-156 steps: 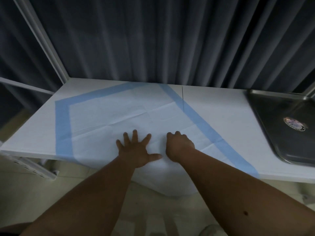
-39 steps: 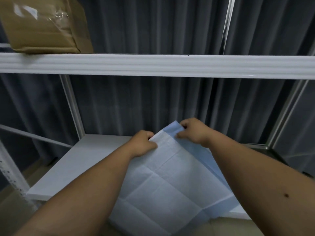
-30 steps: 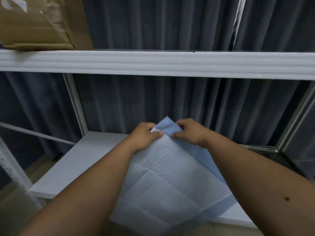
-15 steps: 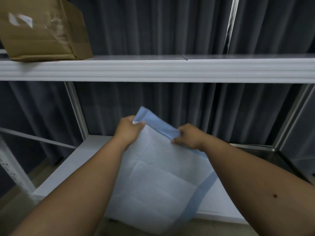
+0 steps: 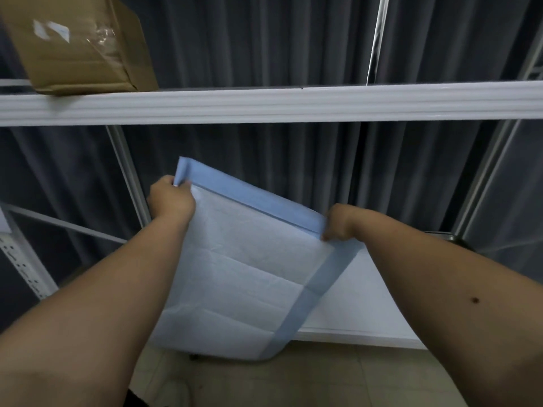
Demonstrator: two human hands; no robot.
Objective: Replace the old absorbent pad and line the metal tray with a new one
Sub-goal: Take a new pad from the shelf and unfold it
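Nearest the camera, two bare forearms reach up and forward from the lower corners. Between them hangs the absorbent pad (image 5: 244, 268), white and creased from folding, with a blue border along its top and right edges; it hangs clear in the air, its lower rounded end toward 6 o'clock drooping past the front edge of the white shelf (image 5: 361, 312).

The left hand (image 5: 170, 201), at about 10 o'clock from the pad's middle, pinches the top-left corner, fingers curled over the blue edge. The right hand (image 5: 338, 223), at about 2 o'clock, pinches the top-right corner between thumb and curled fingers. Holding both upper corners apart seems meant to let the sheet's own weight open it flat, so it can be lowered square into a tray.

The metal tray (image 5: 454, 237) barely shows: only a dark sliver at 3 o'clock, just behind the right forearm, so I cannot tell whether it is lined.

Farther off, an upper shelf rail (image 5: 293, 104) crosses the view, with a cardboard box (image 5: 79, 45) sitting on it at 11 o'clock. Behind everything hangs a dark pleated curtain (image 5: 264, 48).
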